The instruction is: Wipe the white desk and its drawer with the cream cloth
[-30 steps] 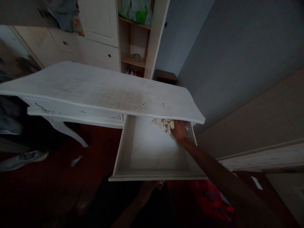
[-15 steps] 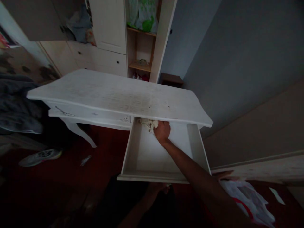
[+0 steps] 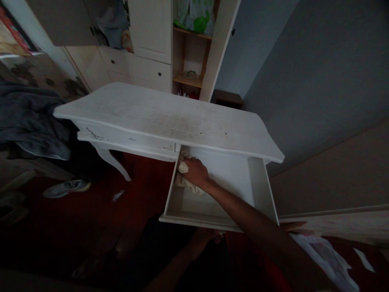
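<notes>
My right hand [image 3: 196,173] is closed round a crumpled cream cloth [image 3: 194,187]. It presses the cloth against the left inner side of a pulled-out drawer [image 3: 225,170], towards the back. Part of the cloth bulges above my fingers and part trails on the drawer floor. My left hand [image 3: 211,235] is low, just below the drawer's front edge, with its fingers curled. A small pale bit shows at its fingertips, too dark to make out. The drawer belongs to a white desk [image 3: 127,103] whose top carries grey-brown smudges.
Behind the desk stands a pale wardrobe [image 3: 152,36] with an open door and bags on its shelves. Dark clothing [image 3: 30,117] is heaped at the left. A shoe [image 3: 67,188] lies on the red floor, and a plastic bag [image 3: 326,255] sits at the lower right.
My right hand has slid the cloth from the drawer's back left towards me and against the left side. My left hand stays below the drawer front. The view has shifted slightly.
</notes>
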### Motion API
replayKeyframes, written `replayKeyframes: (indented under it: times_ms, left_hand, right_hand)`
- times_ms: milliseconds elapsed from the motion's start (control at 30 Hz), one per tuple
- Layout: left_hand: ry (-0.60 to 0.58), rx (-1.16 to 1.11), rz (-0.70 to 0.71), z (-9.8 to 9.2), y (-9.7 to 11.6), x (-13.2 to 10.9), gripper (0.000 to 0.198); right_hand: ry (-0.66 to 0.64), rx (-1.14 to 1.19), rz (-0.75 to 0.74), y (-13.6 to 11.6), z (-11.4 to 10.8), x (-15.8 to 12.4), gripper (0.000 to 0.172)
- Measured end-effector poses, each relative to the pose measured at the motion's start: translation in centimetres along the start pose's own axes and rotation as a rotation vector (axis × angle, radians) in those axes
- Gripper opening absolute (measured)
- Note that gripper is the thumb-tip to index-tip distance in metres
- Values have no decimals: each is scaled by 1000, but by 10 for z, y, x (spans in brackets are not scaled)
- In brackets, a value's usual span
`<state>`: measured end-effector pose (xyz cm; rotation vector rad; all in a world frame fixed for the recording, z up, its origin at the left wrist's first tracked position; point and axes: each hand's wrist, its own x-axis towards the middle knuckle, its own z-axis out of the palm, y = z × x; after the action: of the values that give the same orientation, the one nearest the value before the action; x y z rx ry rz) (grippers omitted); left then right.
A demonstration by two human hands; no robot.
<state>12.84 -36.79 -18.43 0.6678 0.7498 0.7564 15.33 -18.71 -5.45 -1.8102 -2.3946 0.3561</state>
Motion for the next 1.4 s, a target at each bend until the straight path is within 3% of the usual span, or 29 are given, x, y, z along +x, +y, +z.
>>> replayKeyframes:
  times_ms: [367,533,600,667,833,900,967,1133,1233,1400]
  left_hand:
    - [10,35,-27,-4,-10,5,64]
    - [30,-4,-32,-2,-11,5,64]
    - [5,-7,-23,-3,-11,5,62]
    - [-24,-4,-17,-4,-11,4,62]
    - [-27,-4,-16,-3,-7,3,61]
    - [-27,-4,-13,-2,-4,1,60]
    - [-24,7,-9,-1,-2,0,59]
    - [-11,4,-2,0,-1,0,57]
    - [3,-10,-12,1,-1,1,60]
    - [-1,28,-15,3,4,0,56]
  right_hand:
    - [-423,61,-513,-4,-4,-54,16]
    - [-477,99,-535,-6,-8,-60,20]
    - [-413,177,-423,-2,-8,-60,20]
    - [-262,339,-249,5,-7,-55,25]
    - [301,686,161,14,-13,-24,39]
    - [462,660,184,8,-16,-10,44]
    - [502,561,117,-2,-18,1,51]
    - [315,300,-132,-28,-23,-1,58]
    - [194,219,-246,-34,-28,-26,53]
    - [-116,155,-556,-38,-35,-79,47]
